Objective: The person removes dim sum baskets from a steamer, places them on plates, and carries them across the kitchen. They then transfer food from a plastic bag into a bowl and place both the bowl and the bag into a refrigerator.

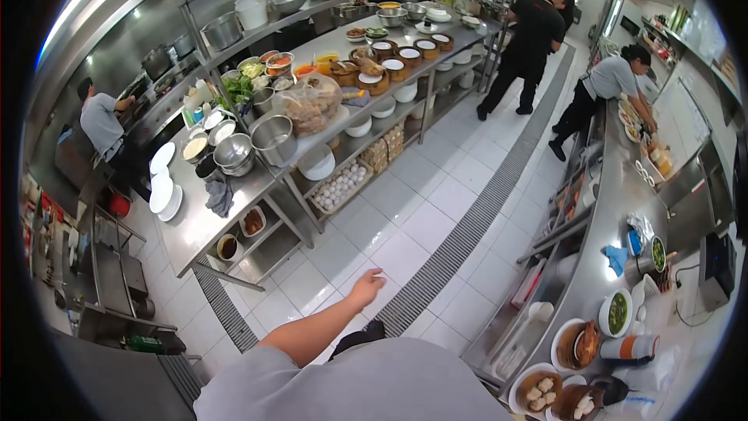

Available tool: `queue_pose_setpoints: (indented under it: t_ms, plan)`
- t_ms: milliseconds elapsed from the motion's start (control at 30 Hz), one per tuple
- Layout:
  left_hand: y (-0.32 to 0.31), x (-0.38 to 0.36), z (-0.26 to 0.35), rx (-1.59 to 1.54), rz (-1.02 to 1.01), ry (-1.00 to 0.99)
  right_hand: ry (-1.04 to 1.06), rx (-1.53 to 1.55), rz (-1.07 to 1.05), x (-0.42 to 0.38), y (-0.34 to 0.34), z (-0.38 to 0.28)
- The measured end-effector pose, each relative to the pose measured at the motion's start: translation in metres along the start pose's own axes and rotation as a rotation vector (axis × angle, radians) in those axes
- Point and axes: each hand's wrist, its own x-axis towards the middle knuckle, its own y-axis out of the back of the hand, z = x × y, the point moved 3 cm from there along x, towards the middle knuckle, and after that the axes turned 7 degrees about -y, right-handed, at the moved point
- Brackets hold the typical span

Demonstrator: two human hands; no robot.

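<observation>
My left hand (pixel 365 287) hangs in the air in front of my body, over the tiled floor (pixel 436 222). Its fingers are loosely stretched and partly apart, with nothing held in them. My right hand is out of the picture. Closest to the left hand is the steel work table (pixel 210 230), still well apart from it. On that table are steel bowls (pixel 234 152), a steel pot (pixel 273 140), a grey cloth (pixel 220 196) and white plates (pixel 162 187). A large plastic bag of brown food (pixel 308 105) lies farther along.
A floor drain grate (pixel 460 253) runs ahead. A tray of eggs (pixel 341 187) sits on the low shelf. The right counter (pixel 600 222) carries bowls of greens (pixel 617 312) and a blue cloth (pixel 615 260). Several co-workers stand around: left (pixel 101 121), far aisle (pixel 534 39), right counter (pixel 604 82).
</observation>
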Motion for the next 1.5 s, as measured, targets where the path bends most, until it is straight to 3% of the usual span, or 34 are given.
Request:
queue_pose_setpoints:
  t_ms: [100,233,300,367,400,433,467,600,633,667,700,733,767,867,967,1033,1200,1233,1267,1300,1400,1467,1500]
  plan:
    - [0.072,0.034,0.029,-0.085,0.111,0.002,0.094,-0.142,-0.013,0.023,-0.036,-0.056]
    - [0.117,0.094,0.071,-0.123,0.194,-0.067,0.159,-0.336,-0.033,0.065,-0.068,-0.114]
    - [0.128,0.125,0.091,-0.088,0.242,-0.230,0.215,-0.451,-0.058,0.116,-0.078,-0.130]
    - [0.135,0.151,0.105,-0.072,0.235,-0.262,0.351,-0.595,-0.101,0.173,-0.086,-0.148]
    - [0.137,0.161,0.110,-0.055,0.216,-0.288,0.550,-0.681,-0.138,0.186,-0.092,-0.171]
    - [0.140,0.167,0.112,-0.066,0.238,-0.279,0.340,-0.702,-0.109,0.200,-0.095,-0.209]
    - [0.146,0.176,0.119,-0.062,0.233,-0.305,0.259,-0.708,-0.109,0.188,-0.111,-0.275]
    - [0.184,0.190,0.142,-0.083,0.354,-0.290,0.305,-0.712,-0.195,0.171,-0.193,-0.505]
    - [0.196,0.189,0.149,-0.094,0.380,-0.278,0.844,-0.992,-0.149,0.250,-0.223,-0.542]
    - [0.211,0.186,0.160,-0.026,0.431,-0.292,1.042,-1.146,-0.075,0.162,-0.267,-0.626]
    - [0.224,0.183,0.173,0.040,0.475,-0.303,1.869,-1.299,0.068,0.188,-0.309,-0.672]
    - [0.234,0.178,0.186,-0.027,0.542,-0.329,1.076,-0.955,-0.176,0.164,-0.354,-0.729]
    - [0.246,0.175,0.192,-0.041,0.559,-0.316,1.109,-0.999,-0.086,0.069,-0.400,-0.787]
    - [0.284,0.175,0.215,-0.046,0.699,-0.351,1.305,-0.852,-0.374,-0.025,-0.544,-0.896]
    - [0.329,0.179,0.249,0.048,0.849,-0.414,1.514,-0.788,-0.569,-0.159,-0.661,-0.945]
    - [0.362,0.191,0.279,0.153,0.925,-0.428,1.785,-0.745,-0.598,-0.213,-0.726,-0.960]
    - [0.441,0.253,0.356,0.582,1.086,-0.558,1.840,-0.818,-0.737,-0.244,-0.854,-0.978]
    - [0.454,0.271,0.369,0.717,1.081,-0.564,1.875,-1.065,-0.613,-0.241,-0.872,-0.983]
    - [0.464,0.288,0.378,0.851,1.068,-0.566,1.887,-1.315,-0.479,-0.234,-0.886,-0.986]
    - [0.475,0.304,0.379,0.847,1.065,-0.555,1.877,-1.324,-0.487,-0.225,-0.899,-0.993]
    - [0.498,0.359,0.369,0.779,0.490,-0.325,2.031,-1.122,-0.661,-0.214,-0.930,-1.016]
    - [0.497,0.369,0.370,0.730,0.427,-0.223,1.877,-0.760,-0.554,-0.219,-0.940,-1.042]
    - [0.495,0.374,0.368,0.684,0.362,-0.133,1.875,-0.767,-0.571,-0.224,-0.943,-1.051]
